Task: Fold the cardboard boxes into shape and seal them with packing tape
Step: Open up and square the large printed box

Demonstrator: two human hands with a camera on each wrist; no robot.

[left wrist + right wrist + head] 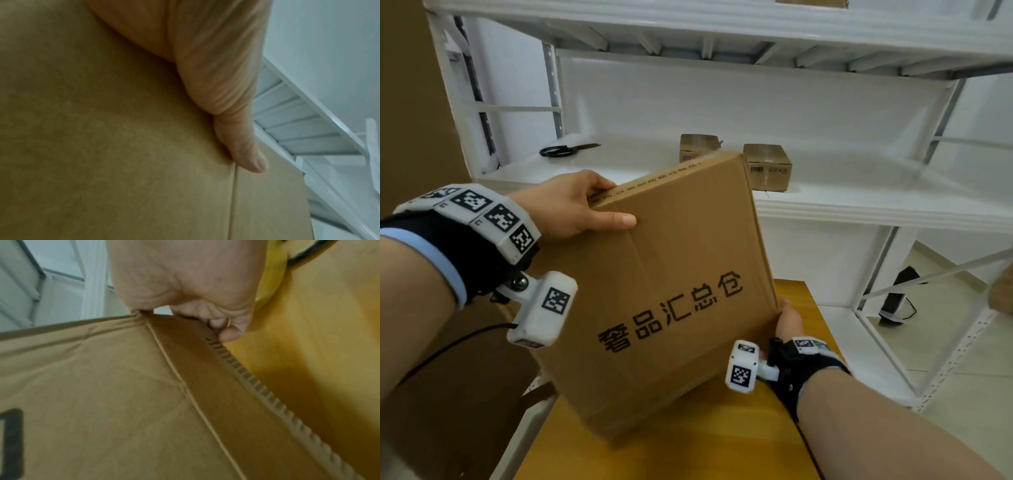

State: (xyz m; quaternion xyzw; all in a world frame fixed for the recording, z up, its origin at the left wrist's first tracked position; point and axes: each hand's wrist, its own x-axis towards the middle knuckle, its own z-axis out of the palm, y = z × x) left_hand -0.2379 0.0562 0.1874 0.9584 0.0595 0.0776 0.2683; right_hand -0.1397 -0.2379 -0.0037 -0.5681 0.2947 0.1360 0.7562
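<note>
A brown cardboard box (pixel 674 294) with black printed characters is held tilted above a yellow wooden table (pixel 726 442). My left hand (pixel 582 209) grips its upper left edge, thumb (pixel 246 149) laid on the printed face (pixel 123 146), the other fingers behind the edge. My right hand (pixel 787 320) holds the lower right corner; in the right wrist view its fingers (pixel 228 332) curl round the corrugated edge of the box (pixel 123 402). No tape roll shows plainly.
A white metal shelving unit (pixel 825 205) stands right behind the table. On its shelf lie black scissors (pixel 566 150) at the left and two small sealed cardboard boxes (pixel 767 166) in the middle. Brown cardboard (pixel 410 102) rises at the far left.
</note>
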